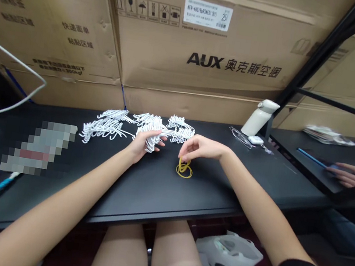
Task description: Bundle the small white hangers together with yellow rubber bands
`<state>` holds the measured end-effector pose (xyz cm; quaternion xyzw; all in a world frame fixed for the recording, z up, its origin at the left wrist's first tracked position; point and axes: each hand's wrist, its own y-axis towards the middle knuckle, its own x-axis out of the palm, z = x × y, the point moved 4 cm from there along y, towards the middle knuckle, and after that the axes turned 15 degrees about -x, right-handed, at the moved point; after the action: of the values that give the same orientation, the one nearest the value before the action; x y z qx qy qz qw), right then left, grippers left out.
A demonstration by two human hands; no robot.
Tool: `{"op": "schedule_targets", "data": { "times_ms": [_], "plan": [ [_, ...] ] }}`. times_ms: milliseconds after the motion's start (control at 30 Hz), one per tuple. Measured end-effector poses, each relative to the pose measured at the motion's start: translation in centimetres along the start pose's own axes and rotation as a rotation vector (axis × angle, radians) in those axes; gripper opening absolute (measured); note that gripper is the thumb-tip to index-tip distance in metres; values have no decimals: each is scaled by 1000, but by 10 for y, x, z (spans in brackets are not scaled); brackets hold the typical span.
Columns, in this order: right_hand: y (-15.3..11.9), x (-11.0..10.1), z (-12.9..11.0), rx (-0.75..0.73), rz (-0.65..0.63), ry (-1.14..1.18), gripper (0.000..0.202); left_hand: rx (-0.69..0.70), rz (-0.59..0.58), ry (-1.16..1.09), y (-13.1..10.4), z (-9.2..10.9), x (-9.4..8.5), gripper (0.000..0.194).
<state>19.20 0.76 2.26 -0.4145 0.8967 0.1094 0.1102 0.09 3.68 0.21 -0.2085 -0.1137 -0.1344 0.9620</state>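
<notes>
My left hand (142,145) is wrapped round a bundle of thin white hooks (151,142), held just above the black table (148,191). To the right of it, my right hand (200,148) pinches yellow rubber bands (183,168) between thumb and fingers. One of the bands lies as a loop on the tabletop below the fingertips. Behind my left hand, more white hooks lie in several bunches: a large one (102,129) to the left and another (182,134) near my right hand. Part of the middle bunch (147,119) is hidden by the held hooks.
Large cardboard boxes (161,67) stand along the table's back. A white bottle (258,119), glasses (242,137) and a small white case (256,140) sit at the back right. On the left lies a blurred-out object (38,149) with a cable. Beyond a black frame (339,107), another person's hand (349,175) shows.
</notes>
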Motion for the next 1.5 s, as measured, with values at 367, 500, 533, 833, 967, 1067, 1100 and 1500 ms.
{"op": "schedule_targets", "data": {
  "times_ms": [367, 500, 533, 833, 967, 1067, 1100, 1500],
  "plan": [
    [5, 8, 11, 62, -102, -178, 32, 1, -8, 4, 0, 1, 0, 14],
    [6, 5, 13, 50, -76, -284, 32, 5, -9, 3, 0, 0, 0, 14],
    [5, 5, 14, 54, -66, -305, 32, 5, -7, 4, 0, 0, 0, 15],
    [4, 6, 10, 91, -78, -401, 21, 5, -6, 7, 0, 0, 0, 15],
    [2, -1, 11, 126, -46, -474, 12, -1, -1, 4, 0, 0, 0, 15],
    [-2, -12, 12, 163, 5, -561, 11, -3, -1, 6, -1, 0, 0, 16],
    [-4, -16, 12, 174, 24, -599, 10, -4, -1, 6, -1, 0, 0, 16],
    [-11, -27, 3, 105, 99, -478, 35, -1, -18, 29, 1, -1, 0, 16]
  ]
}}
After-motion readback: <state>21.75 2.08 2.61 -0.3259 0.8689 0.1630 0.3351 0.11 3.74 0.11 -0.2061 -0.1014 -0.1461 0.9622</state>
